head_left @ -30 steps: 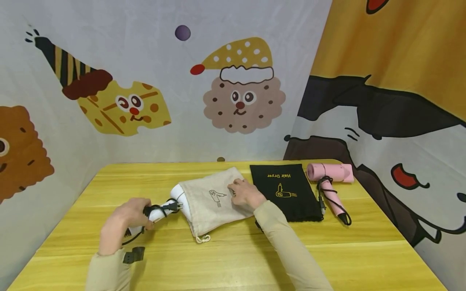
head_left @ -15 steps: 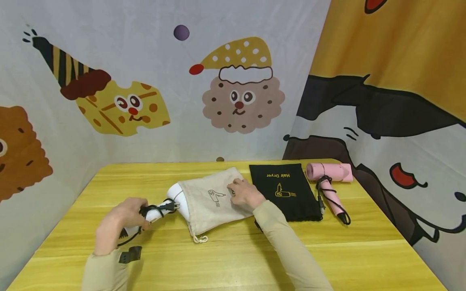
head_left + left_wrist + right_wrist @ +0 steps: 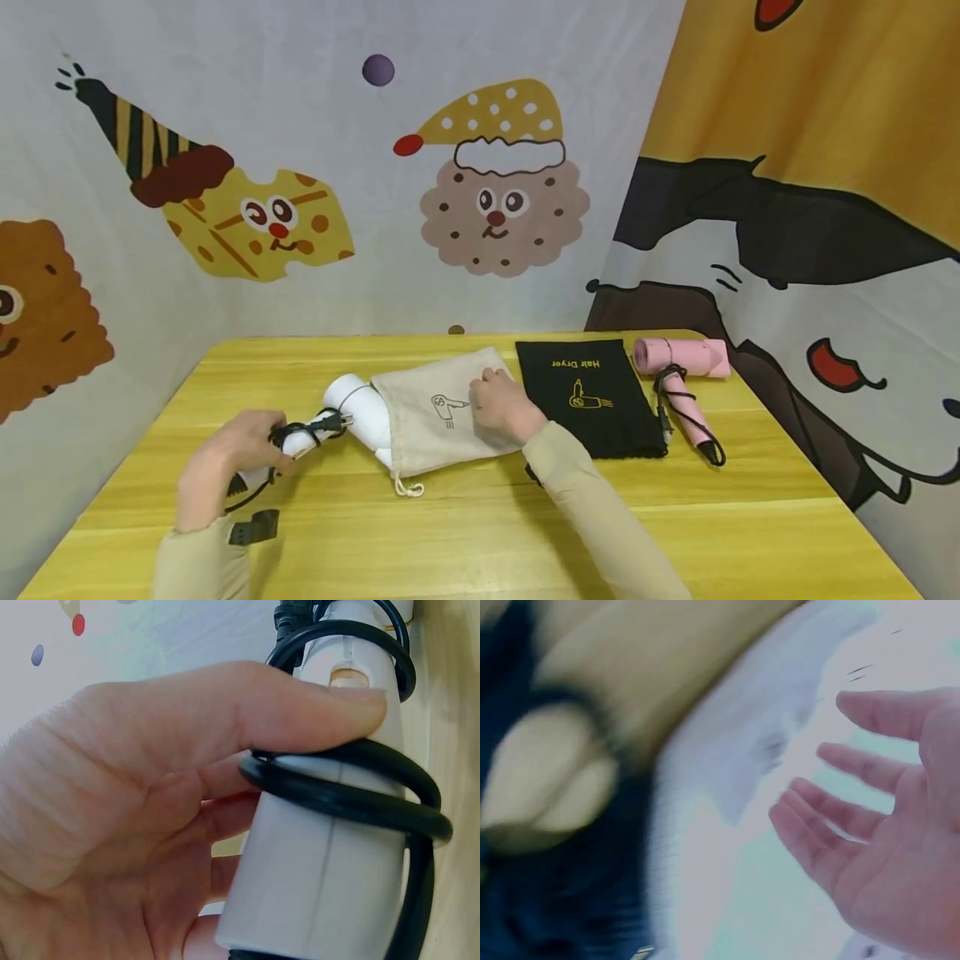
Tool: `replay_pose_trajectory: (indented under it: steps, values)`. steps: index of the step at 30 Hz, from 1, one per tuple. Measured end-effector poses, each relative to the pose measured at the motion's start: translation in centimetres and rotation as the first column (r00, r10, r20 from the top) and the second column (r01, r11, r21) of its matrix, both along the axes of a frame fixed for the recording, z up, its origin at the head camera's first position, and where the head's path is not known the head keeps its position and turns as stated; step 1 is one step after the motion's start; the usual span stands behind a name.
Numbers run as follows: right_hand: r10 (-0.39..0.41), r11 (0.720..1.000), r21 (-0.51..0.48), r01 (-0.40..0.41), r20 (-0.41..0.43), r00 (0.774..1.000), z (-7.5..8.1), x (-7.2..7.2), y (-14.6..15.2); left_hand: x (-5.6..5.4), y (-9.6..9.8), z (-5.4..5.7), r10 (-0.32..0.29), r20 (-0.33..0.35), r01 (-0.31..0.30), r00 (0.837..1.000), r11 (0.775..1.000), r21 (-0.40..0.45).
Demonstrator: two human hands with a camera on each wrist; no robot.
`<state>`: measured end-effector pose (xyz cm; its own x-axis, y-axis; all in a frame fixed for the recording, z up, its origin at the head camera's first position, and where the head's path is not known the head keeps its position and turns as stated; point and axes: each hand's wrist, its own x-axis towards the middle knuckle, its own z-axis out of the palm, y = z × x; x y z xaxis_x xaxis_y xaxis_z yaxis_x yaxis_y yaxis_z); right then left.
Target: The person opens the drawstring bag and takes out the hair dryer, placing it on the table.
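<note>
A white hair dryer with a black cord wound round its handle lies partly inside a beige drawstring bag; its front end is hidden in the cloth. My left hand grips the handle, thumb across it in the left wrist view. At the bag's far right end my right hand holds the cloth with curled fingers, their tips hidden in the head view. The blurred right wrist view shows the right hand with loosely bent fingers and no cloth visibly between them, unlike the head view.
Right of the beige bag lies a black bag marked Hair Dryer. Beyond it, near the right edge of the wooden table, lies a pink hair dryer with its cord wrapped round the handle. A printed curtain hangs behind.
My left hand has moved left with the white hair dryer, and more of its body shows outside the beige bag. The bag stays nearly in place; the right hand's fingers look more curled.
</note>
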<state>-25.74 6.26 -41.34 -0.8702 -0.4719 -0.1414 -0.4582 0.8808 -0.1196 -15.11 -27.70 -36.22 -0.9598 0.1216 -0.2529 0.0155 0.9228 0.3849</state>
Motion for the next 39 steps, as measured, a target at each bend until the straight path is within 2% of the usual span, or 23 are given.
replay_pose_trajectory:
  steps: [4, 7, 10, 14, 20, 32, 39]
  values:
    - [0.016, 1.000, -0.027, -0.014, 0.055, 0.998, 1.1, 1.8, -1.2, -0.1, 0.0, -0.1, 0.000, 0.002, 0.000, 1.000, 1.000, -0.008]
    - [0.016, 1.000, -0.003, -0.016, 0.109, 0.994, 1.2, 3.1, -2.0, -0.1, 0.0, -0.1, -0.003, 0.004, 0.003, 1.000, 1.000, -0.006]
    - [0.021, 0.999, 0.041, -0.026, 0.106, 0.994, 0.8, 4.0, -2.7, -0.2, -0.1, -0.2, 0.002, 0.010, -0.002, 1.000, 1.000, 0.001]
    - [0.013, 0.995, 0.099, -0.018, 0.055, 0.998, 0.3, 4.7, -3.2, -0.2, -0.3, -0.3, 0.015, 0.010, -0.015, 1.000, 1.000, 0.005]
    - [-0.037, 0.991, 0.129, 0.029, 0.058, 0.998, -0.3, 3.9, -2.9, -0.2, -1.3, -0.7, 0.025, 0.003, -0.025, 1.000, 1.000, 0.003]
    - [0.053, 0.992, 0.113, -0.057, 0.037, 0.998, -0.6, 1.0, -0.1, 0.0, -3.2, -1.7, 0.077, 0.002, -0.077, 0.997, 0.996, 0.042]
    - [0.055, 0.996, 0.062, -0.059, 0.075, 0.996, -0.4, 0.4, 1.8, -0.4, -3.1, -1.8, 0.123, -0.035, -0.121, 0.992, 0.990, 0.067]
